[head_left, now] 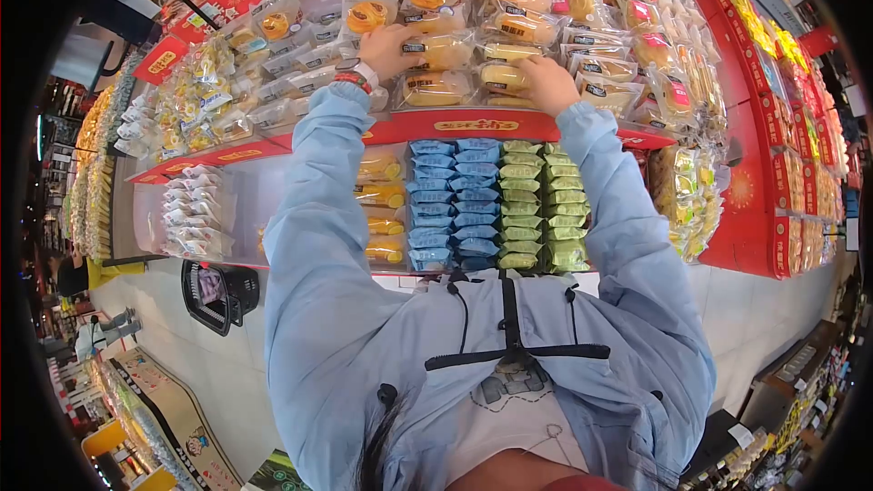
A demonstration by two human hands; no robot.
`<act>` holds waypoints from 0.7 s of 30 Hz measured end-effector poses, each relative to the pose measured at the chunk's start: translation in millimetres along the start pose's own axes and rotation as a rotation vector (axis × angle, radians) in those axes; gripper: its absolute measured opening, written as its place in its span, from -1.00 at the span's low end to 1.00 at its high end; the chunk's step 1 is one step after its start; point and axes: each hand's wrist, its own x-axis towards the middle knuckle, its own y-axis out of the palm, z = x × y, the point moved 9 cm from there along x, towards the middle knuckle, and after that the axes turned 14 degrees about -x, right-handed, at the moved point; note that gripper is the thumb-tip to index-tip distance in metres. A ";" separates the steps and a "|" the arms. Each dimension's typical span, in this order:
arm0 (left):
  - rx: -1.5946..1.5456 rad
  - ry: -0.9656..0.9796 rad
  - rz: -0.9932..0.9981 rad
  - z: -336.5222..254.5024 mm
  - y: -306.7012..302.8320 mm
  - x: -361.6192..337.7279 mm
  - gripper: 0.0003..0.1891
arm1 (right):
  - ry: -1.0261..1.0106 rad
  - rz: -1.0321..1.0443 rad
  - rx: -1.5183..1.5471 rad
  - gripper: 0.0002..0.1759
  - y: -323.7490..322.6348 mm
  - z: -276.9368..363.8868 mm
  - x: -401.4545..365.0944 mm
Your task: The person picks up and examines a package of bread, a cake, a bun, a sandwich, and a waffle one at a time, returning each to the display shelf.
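Near the middle of the top shelf, my left hand point(389, 52) has its fingers curled at the left end of a clear-wrapped bread point(447, 53). Another packaged bread point(435, 88) lies just in front of it. To the right, my right hand point(549, 85) grips the right end of a pale yellow packaged bread point(502, 79). Its fingertips are partly hidden against the wrapping. Behind both hands, packs with round orange-centred pastries point(370, 9) stand upright in rows.
A red shelf edge point(468, 124) runs below the breads. Under it are rows of blue packets point(455, 195) and green packets point(521, 205). A black shopping basket point(216, 298) is on the floor at left. Red display boxes point(773, 141) line the right side.
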 end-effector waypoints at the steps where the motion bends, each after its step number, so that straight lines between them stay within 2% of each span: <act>1: 0.047 0.052 -0.099 -6.8 -8.1 -3.5 -0.49 | -0.027 0.025 0.042 -0.36 1.6 -6.7 3.9; 2: 0.095 0.103 -0.197 -13.5 -15.0 -8.7 -0.48 | -0.053 0.052 0.085 -0.33 4.3 -11.8 6.6; 3: 0.142 0.152 -0.293 -21.4 -21.4 -16.1 -0.46 | -0.044 0.063 0.136 -0.41 -3.3 -15.6 8.5; 6: 0.122 0.298 -0.415 -57.7 -34.9 -29.4 -0.50 | 0.036 0.223 0.302 -0.48 5.2 -32.0 16.9; 9: 0.137 0.438 -0.339 -75.3 -27.5 -41.7 -0.56 | -0.083 0.205 0.075 -0.64 8.1 -17.6 22.9; 10: 0.129 0.397 -0.256 -69.9 -19.1 -40.8 -0.57 | -0.125 0.194 0.002 -0.67 11.3 -13.8 24.4; 13: 0.100 0.285 -0.049 -56.6 -0.6 -46.0 -0.58 | -0.195 -0.349 -0.360 -0.73 -28.2 11.6 3.0; 16: 0.042 0.218 0.016 -50.1 3.7 -53.3 -0.54 | -0.113 -0.529 -0.366 -0.79 -47.8 18.0 -4.5; 18: -0.011 0.192 -0.010 -43.2 5.4 -54.3 -0.52 | -0.016 -0.403 -0.259 -0.83 -33.6 12.4 -3.4; 21: 0.060 0.105 0.095 -42.0 11.3 -50.0 -0.48 | 0.126 -0.164 -0.144 -0.86 -15.4 13.2 -8.0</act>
